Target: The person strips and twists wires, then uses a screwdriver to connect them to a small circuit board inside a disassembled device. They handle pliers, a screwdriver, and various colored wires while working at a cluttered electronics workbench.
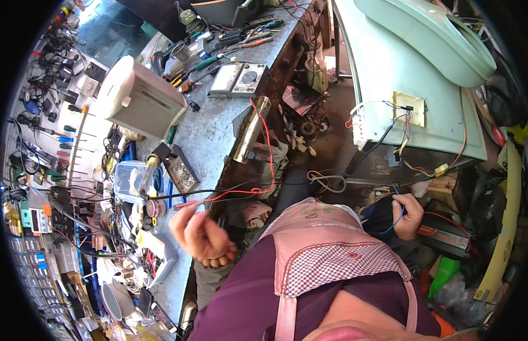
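Note:
My left hand (204, 236) is raised beside the bench edge, fingers curled and partly blurred. A red test lead (269, 142) and a black lead (230, 193) run close to its fingertips; whatever lies inside the fingers is hidden. On the bench, the red lead leads back toward an analog multimeter (241, 79). My right hand (408, 217) is closed around a thin blue wire (400, 213), which sticks out above and below the fingers. Ahead of that hand stands a pale green appliance housing (383, 57), with loose wires and a white connector (440, 169) hanging from its open recess.
The blue workbench (210, 133) carries pliers, screwdrivers, a white box-shaped device (141, 96) and a clear plastic tub (130, 179). Looped grey cable (332, 182) hangs between bench and housing. A red-and-dark box (446, 236) and a curved yellowish strip (502, 238) lie at right.

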`<act>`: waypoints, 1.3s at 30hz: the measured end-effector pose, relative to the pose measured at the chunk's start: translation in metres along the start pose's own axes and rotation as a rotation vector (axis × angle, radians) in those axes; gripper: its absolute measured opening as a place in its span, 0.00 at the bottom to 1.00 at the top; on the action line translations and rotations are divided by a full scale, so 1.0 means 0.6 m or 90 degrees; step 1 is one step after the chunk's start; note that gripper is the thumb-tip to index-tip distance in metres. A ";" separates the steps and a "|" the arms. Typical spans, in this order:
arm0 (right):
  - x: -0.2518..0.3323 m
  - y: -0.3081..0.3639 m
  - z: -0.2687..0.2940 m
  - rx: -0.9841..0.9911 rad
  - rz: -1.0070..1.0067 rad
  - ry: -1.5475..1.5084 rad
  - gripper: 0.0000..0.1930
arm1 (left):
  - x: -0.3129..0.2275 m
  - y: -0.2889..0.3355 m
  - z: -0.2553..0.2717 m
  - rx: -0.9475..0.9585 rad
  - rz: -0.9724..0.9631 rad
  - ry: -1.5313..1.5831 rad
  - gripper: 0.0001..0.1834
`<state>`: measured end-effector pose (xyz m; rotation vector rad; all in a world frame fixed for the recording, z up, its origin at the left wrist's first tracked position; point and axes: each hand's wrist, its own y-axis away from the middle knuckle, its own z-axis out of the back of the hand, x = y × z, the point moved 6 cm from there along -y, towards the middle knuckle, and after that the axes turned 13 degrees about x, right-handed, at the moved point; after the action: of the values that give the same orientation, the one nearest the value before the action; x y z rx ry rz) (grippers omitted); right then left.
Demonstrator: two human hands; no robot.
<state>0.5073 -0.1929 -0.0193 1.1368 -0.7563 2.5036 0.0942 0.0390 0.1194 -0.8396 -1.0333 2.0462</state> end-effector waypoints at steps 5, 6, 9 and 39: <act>0.007 -0.018 -0.006 0.011 0.025 -0.041 0.07 | -0.053 -0.184 -0.250 0.289 0.077 0.299 0.15; 0.003 -0.019 -0.008 0.006 0.058 -0.039 0.08 | -0.026 -0.218 -0.317 0.310 0.151 0.300 0.15; 0.011 -0.026 -0.009 -0.022 0.102 -0.015 0.09 | 0.114 -0.328 -0.506 0.331 0.139 0.203 0.22; -0.060 0.060 0.059 -0.429 0.052 -0.303 0.07 | 0.386 -0.565 -0.689 0.354 -0.116 -0.791 0.16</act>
<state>0.5359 -0.2441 -0.0395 1.4356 -1.6343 1.7753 0.3844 0.5426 0.1558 0.9104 -0.9263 2.4430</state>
